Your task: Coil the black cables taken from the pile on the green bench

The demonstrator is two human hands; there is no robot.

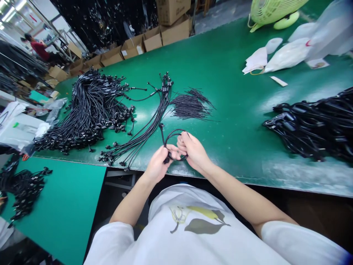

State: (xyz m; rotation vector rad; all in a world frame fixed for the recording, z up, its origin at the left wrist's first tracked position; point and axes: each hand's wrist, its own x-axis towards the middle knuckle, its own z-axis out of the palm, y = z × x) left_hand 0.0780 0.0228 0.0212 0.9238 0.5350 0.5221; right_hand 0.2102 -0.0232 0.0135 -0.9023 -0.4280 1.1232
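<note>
A black cable [171, 133] is bent into a loop between my two hands, above the front edge of the green table. My left hand [161, 160] is closed on the cable's left side, where a connector end pokes up above the fingers. My right hand [192, 149] pinches the loop's right side, its fingertips close to those of the left. Just beyond the hands lies a flat heap of thin black ties [190, 106]. To the left of that rests a loose bundle of straight black cables [154, 123] with connectors at both ends.
A large pile of black cables [91, 99] covers the table's left part. Coiled cables [311, 127] are stacked at the right. White plastic bags [292, 55] and a green fan [273, 13] stand at the back right. Cardboard boxes [134, 47] line the far edge. A person [40, 48] sits far left.
</note>
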